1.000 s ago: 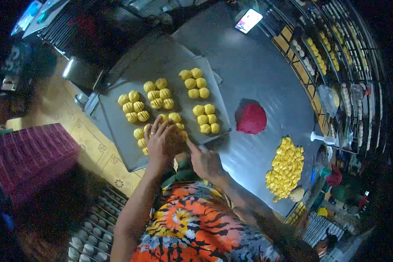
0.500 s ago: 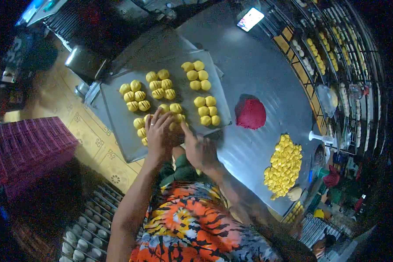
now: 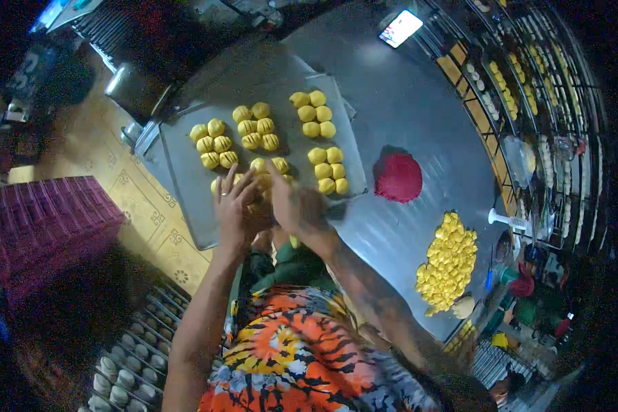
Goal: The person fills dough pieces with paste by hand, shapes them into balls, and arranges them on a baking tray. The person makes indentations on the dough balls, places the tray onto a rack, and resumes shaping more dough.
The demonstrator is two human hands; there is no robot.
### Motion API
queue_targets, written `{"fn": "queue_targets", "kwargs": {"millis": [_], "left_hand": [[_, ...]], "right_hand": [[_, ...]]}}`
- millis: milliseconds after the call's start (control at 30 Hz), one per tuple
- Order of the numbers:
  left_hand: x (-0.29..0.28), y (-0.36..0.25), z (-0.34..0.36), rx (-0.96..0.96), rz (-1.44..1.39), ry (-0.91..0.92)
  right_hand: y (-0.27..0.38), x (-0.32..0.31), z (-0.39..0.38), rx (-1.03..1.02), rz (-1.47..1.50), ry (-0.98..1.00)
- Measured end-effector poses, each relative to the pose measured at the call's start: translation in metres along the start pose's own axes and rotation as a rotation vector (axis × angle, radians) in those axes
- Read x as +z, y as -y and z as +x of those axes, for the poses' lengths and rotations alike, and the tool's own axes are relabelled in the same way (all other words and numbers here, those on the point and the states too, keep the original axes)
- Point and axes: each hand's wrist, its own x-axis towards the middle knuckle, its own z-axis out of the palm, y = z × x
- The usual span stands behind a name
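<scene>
Patterned floor [image 3: 141, 189], metal tray [image 3: 176, 161]; left fingers [image 3: 226, 189] spread over dough balls [image 3: 257, 165], right fingers [image 3: 277, 181]: hold unclear.

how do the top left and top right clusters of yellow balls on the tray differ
The left cluster has dark lines across several balls; the right cluster shows none.
The left cluster lies near the tray's left edge, the right cluster towards its right edge.
Both are yellow, six balls each.
</scene>
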Motion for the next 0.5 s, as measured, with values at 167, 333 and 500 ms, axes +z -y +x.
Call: {"fn": "queue_targets", "kwargs": {"millis": [167,333,500], "left_hand": [[-0.012,0.016,-0.009,-0.107,0.171,0.040],[0.005,0.017,-0.005,-0.089,0.128,0.001],[-0.001,0.005,-0.003,-0.079,0.073,-0.003]], "right_hand": [[0.011,0.023,-0.023,-0.072,-0.092,0.109],[0.018,-0.020,-0.041,0.042,-0.063,0.222],[0.010,0.012,-0.003,-0.002,-0.055,0.029]]}}
